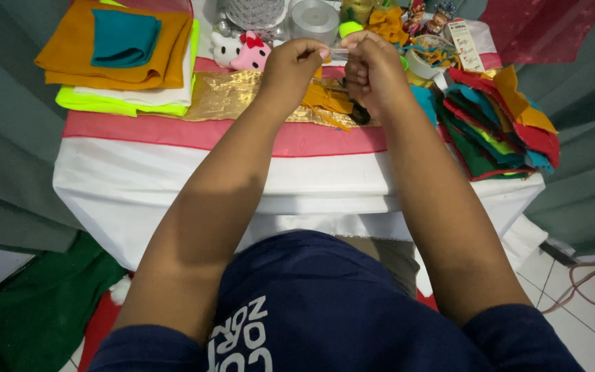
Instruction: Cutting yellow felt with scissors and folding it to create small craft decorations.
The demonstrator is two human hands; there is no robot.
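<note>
Seen from above, a person in a dark blue shirt reaches both bare arms up the frame toward a small surface (pixel 139 186) draped in white cloth, with a pink band and a strip of shiny gold fabric (pixel 225 96) across it. The left hand (pixel 290 65) and the right hand (pixel 373 69) meet at the top centre of the frame, both curled nearly closed, and between their fingertips they pinch a small clear strip (pixel 339 52) (it looks like transparent tape or plastic, though it is too small to tell for sure). The strip sits in the air just above the gold fabric, held at each end by one hand. Under the hands lie orange fabric scraps (pixel 328 100). In the upper left of the frame is a folded stack of felt (pixel 115 76), with teal on orange on white on neon yellow. In the upper right is a loose, fanned heap of felt pieces (pixel 497 124) in red, green, teal and orange. Along the top edge stand a white and pink cat-shaped plush toy (pixel 241 49), a silvery ribbon spool (pixel 313 19) and a roll of tape (pixel 421 63). Grey-green curtains hang at both sides of the frame.
</note>
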